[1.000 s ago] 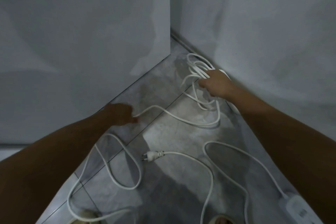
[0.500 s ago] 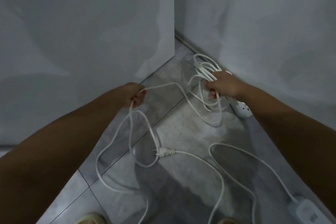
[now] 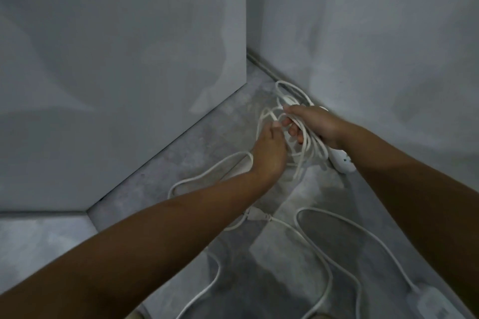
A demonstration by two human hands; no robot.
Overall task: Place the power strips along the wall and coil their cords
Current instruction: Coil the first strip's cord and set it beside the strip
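Dim corner: grey mottled floor (image 3: 298, 254), plain grey walls (image 3: 388, 33). Right hand (image 3: 315, 124) grips a bunch of white cord loops (image 3: 311, 147) just above a power strip (image 3: 342, 162) lying against the right wall; left hand (image 3: 269, 155) pinches a strand of the same bunch. Second power strip (image 3: 430, 303) sits bottom right, with a plug (image 3: 256, 216) loose on the floor.

White power strip (image 3: 342, 161) by the wall (image 3: 388, 59), cord (image 3: 311, 148) in seemingly tangled loops; second strip (image 3: 429, 304) nearer.

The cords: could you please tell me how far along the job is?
Done: one power strip lies against the wall. In hand: the right hand grips loops of cord; the left hand pinches the next length. Left: slack and the plug lie loose on the floor, and the cord of the second power strip sprawls uncoiled.
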